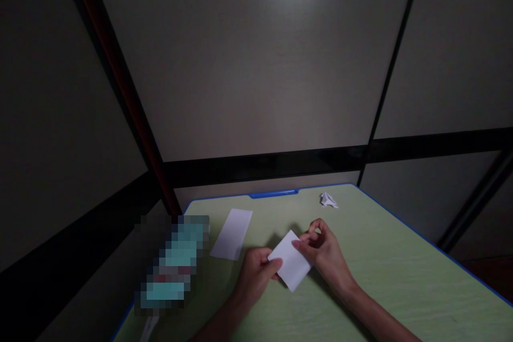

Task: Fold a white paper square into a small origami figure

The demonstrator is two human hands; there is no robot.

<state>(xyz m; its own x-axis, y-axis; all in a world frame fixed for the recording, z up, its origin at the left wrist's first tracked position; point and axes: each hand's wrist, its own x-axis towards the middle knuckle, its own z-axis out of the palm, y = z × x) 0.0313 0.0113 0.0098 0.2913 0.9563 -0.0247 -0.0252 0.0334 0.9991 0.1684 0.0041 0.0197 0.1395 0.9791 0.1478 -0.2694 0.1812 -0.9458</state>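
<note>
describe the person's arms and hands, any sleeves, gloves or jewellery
Left hand and right hand are bare: no gloves, and no ring, watch or bracelet shows in the dim light. Both forearms are uncovered down to the frame edge; no sleeve in view.

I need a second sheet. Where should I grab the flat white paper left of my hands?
Probably its near short end: the flat white paper lies flush on the green table, long axis running away from you, so the left hand, letting go of the folded paper, could come from the near side and pinch a corner.
</note>
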